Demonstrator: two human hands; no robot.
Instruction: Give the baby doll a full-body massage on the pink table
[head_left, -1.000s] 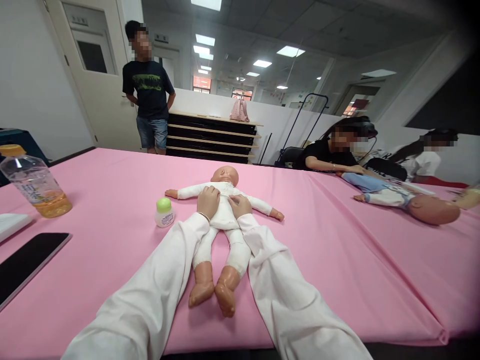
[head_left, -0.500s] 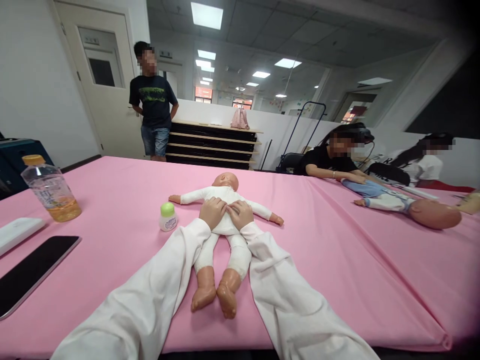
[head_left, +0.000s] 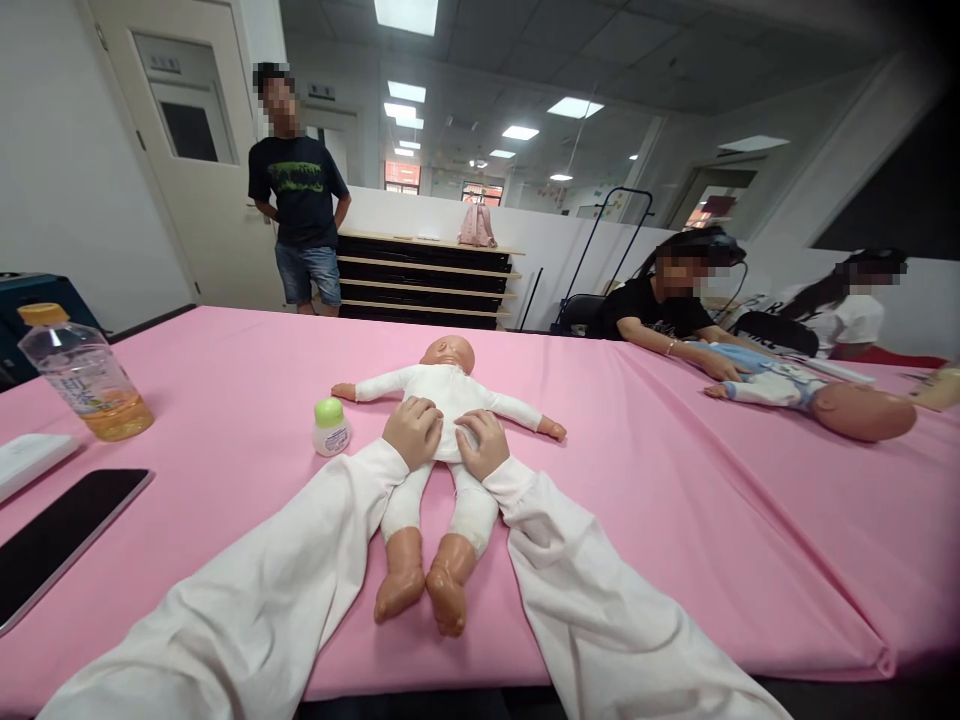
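A baby doll [head_left: 444,390] with a white cloth body lies on its back, head away from me, arms spread and bare feet toward me. My left hand [head_left: 412,433] rests on the left side of its belly, fingers slightly bent and laid on the cloth. On the belly's right side lies my right hand [head_left: 482,443], its fingers likewise on the cloth. A strip of white cloth shows between the two hands, and neither grips anything. Left of the doll, near my left wrist, stands a small white jar [head_left: 331,430] with a green lid.
Pink cloth [head_left: 645,560] covers the table. At the left are a bottle [head_left: 90,385], a phone [head_left: 67,535] and a white flat device [head_left: 34,462]. Across at the right, a co-worker [head_left: 675,320] handles another doll [head_left: 862,410]. Another person [head_left: 296,190] stands behind the table.
My hands have moved apart, from the middle of the doll's belly out to its two sides. The co-worker's hands have shifted on the other doll. The view has tilted slightly.
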